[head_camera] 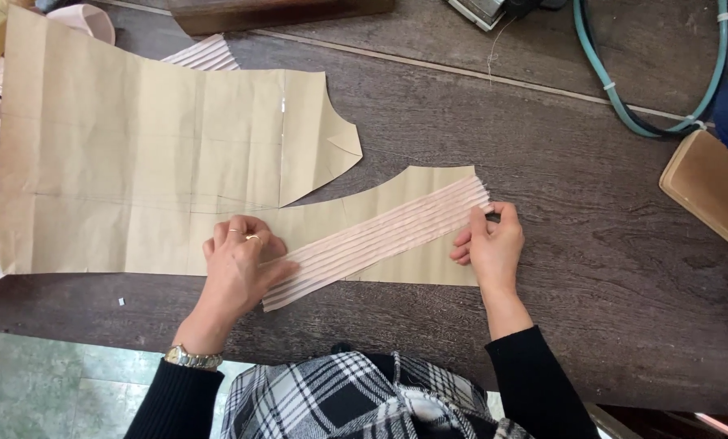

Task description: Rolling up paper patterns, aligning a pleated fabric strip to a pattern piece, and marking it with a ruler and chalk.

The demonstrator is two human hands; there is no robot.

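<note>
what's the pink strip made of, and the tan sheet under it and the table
Strip: looks like thin pale pink cloth, matte, with fine lengthwise pleats or ribs. Sheet: likely brown kraft paper, matte, with sharp fold creases and clean cut edges. Table: dark wood, worn, with visible grain and plank seams.

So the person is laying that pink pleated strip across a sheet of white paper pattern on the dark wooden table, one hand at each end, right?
Not quite: the paper pattern is brown, not white. The head view shows the rest as you say: the pink pleated strip lies across it on the dark wooden table, left hand and right hand at its ends.
</note>
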